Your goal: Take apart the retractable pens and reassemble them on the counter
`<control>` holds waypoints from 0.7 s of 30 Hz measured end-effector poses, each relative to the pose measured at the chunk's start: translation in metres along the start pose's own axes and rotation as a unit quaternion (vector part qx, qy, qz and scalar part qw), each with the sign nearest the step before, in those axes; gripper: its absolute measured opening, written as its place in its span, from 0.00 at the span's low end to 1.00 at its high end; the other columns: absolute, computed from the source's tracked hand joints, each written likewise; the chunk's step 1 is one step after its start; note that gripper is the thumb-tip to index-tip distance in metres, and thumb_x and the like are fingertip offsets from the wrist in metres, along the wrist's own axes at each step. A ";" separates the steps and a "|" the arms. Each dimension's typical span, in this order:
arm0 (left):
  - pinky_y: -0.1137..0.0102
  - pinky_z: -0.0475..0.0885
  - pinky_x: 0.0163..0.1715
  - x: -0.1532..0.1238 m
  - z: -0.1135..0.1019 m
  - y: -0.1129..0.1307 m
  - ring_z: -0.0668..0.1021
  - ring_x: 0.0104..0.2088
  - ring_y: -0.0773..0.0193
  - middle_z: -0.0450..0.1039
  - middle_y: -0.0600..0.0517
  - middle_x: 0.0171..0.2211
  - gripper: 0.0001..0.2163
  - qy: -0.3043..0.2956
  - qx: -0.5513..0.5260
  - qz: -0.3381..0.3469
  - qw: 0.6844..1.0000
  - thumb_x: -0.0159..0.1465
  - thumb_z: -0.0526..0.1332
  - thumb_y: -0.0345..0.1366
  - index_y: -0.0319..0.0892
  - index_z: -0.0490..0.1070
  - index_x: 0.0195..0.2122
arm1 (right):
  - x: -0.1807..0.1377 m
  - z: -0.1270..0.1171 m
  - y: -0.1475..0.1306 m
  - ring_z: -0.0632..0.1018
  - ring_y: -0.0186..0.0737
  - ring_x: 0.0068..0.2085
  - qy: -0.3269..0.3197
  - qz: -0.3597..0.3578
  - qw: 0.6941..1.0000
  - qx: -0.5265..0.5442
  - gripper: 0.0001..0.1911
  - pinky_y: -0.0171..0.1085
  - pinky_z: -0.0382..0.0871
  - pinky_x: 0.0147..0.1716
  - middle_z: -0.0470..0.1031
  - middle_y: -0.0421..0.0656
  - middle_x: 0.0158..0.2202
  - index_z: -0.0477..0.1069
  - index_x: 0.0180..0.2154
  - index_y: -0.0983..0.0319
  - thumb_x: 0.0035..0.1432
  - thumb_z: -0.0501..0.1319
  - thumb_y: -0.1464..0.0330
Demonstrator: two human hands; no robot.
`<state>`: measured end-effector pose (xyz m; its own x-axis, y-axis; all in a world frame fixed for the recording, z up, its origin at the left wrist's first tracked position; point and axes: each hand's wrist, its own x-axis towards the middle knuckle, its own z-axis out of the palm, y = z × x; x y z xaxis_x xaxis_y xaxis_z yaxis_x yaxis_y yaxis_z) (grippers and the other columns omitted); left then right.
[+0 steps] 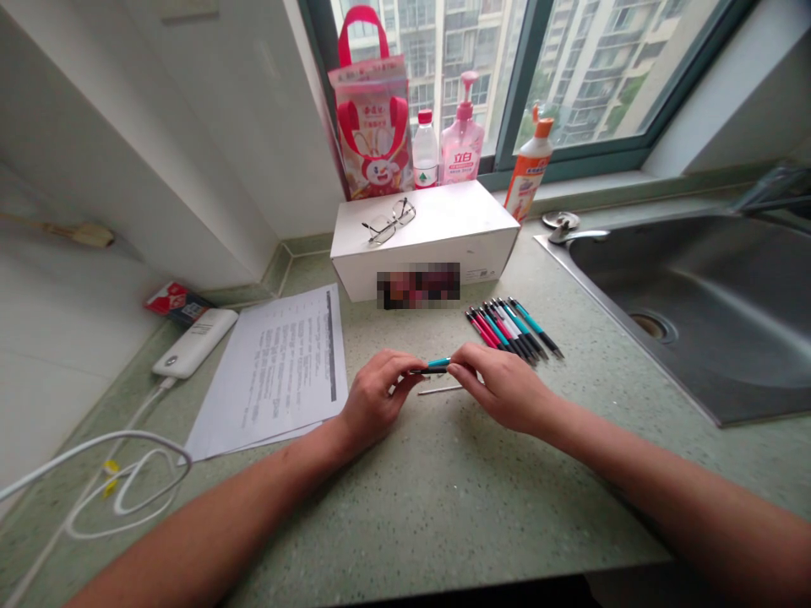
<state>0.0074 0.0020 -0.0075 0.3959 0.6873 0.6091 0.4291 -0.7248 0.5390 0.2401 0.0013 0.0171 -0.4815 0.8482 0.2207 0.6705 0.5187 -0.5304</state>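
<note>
Over the middle of the counter, my left hand [378, 390] and my right hand [503, 390] are close together, fingers pinched. Between them they hold pen parts: a teal barrel piece [438, 362] and a dark piece [434, 370] just below it. Fingers hide the ends, so I cannot tell whether the two pieces are joined. Beneath my right fingers lies a thin pen refill [440, 389] on the counter, along with some tiny bits. Beyond my right hand, a row of several pens [510, 328] in pink, teal and white with black grips lies side by side.
A white box [424, 224] with glasses [389, 222] on top stands at the back. Printed sheets [272, 371], a white power bank [195, 342] and its cable [136, 435] lie left. The steel sink [710, 295] is right. Bottles and a pink bag [373, 127] line the window.
</note>
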 end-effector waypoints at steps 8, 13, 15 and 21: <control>0.68 0.75 0.36 0.001 -0.002 -0.001 0.78 0.34 0.63 0.78 0.50 0.33 0.03 0.034 0.003 -0.030 0.999 0.67 0.65 0.31 0.41 0.76 0.41 | 0.002 0.002 0.000 0.69 0.36 0.28 0.002 0.040 0.997 0.064 0.14 0.36 0.57 0.29 0.72 0.41 0.28 0.69 0.34 0.60 0.70 0.53 0.61; 0.68 0.74 0.34 0.001 -0.002 -0.001 0.77 0.32 0.65 0.78 0.51 0.33 0.03 0.037 -0.007 -0.049 0.998 0.66 0.66 0.32 0.41 0.77 0.40 | 0.002 0.002 -0.001 0.68 0.35 0.27 0.022 0.032 0.996 0.081 0.14 0.36 0.57 0.28 0.71 0.40 0.27 0.69 0.33 0.60 0.69 0.55 0.61; 0.68 0.74 0.34 0.001 -0.003 -0.001 0.77 0.31 0.65 0.78 0.51 0.32 0.03 0.039 -0.017 -0.057 0.997 0.65 0.67 0.32 0.41 0.77 0.40 | 0.001 0.002 -0.001 0.68 0.34 0.27 0.026 0.030 0.996 0.082 0.14 0.36 0.58 0.28 0.72 0.40 0.28 0.70 0.33 0.61 0.69 0.55 0.61; 0.68 0.74 0.35 0.001 -0.003 -0.001 0.78 0.33 0.64 0.78 0.50 0.32 0.02 0.040 -0.040 -0.069 0.996 0.65 0.67 0.31 0.41 0.78 0.38 | 0.001 0.002 0.000 0.70 0.34 0.27 0.034 0.017 0.995 0.088 0.11 0.35 0.60 0.28 0.74 0.40 0.29 0.70 0.35 0.61 0.68 0.57 0.62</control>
<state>0.0047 0.0032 -0.0052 0.2699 0.7768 0.5690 0.4080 -0.6275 0.6632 0.2388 0.0022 0.0158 -0.4170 0.8732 0.2523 0.5741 0.4682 -0.6717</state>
